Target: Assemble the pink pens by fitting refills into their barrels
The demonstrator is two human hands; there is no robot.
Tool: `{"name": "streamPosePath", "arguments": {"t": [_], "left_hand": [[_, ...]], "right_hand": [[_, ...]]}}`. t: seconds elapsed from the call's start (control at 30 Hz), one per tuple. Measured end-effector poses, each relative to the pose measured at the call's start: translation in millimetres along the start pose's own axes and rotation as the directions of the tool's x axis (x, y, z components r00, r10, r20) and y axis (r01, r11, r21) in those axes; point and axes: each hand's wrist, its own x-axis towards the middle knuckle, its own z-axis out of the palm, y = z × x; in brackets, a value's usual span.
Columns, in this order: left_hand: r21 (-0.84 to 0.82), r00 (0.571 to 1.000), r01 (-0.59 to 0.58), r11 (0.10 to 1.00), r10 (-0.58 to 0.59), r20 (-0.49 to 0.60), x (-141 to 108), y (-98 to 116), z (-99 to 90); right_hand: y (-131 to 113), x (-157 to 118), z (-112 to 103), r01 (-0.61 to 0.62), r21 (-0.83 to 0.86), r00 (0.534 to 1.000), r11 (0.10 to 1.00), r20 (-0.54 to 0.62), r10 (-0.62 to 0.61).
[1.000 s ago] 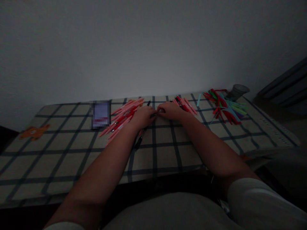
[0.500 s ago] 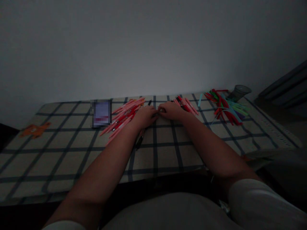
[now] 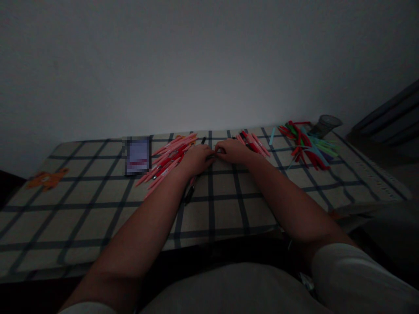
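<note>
To the right of the larger pen pile (image 3: 170, 159), the left hand (image 3: 200, 159) and right hand (image 3: 231, 151) nearly meet, both curled; whether they pinch anything I cannot tell. Farther right of that pile lies a smaller pen bunch (image 3: 256, 145). Little has shifted within the last second, suggesting unchanged finger work.

Plain light-grey fabric shirt (image 3: 242, 288), loose short right sleeve (image 3: 347, 270) in pale cloth with faint creases, pale left sleeve edge (image 3: 88, 308), bare forearms (image 3: 147, 222), bare hands (image 3: 198, 159)
</note>
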Motion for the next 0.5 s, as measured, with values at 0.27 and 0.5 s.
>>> {"name": "streamPosePath", "arguments": {"t": [0.27,0.5], "left_hand": [[-0.001,1.000,0.007,1.000,-0.007,0.004,0.5,-0.1,1.2],[0.027,0.999,0.025,0.999,-0.026,0.043,-0.3,5.5,-5.8]], "right_hand": [[-3.8,-1.5,-3.2,-0.015,-0.016,1.000,1.000,0.007,0.015],[-2.2,-1.2,-1.9,-0.010,-0.015,1.000,1.000,0.007,0.010]]}}
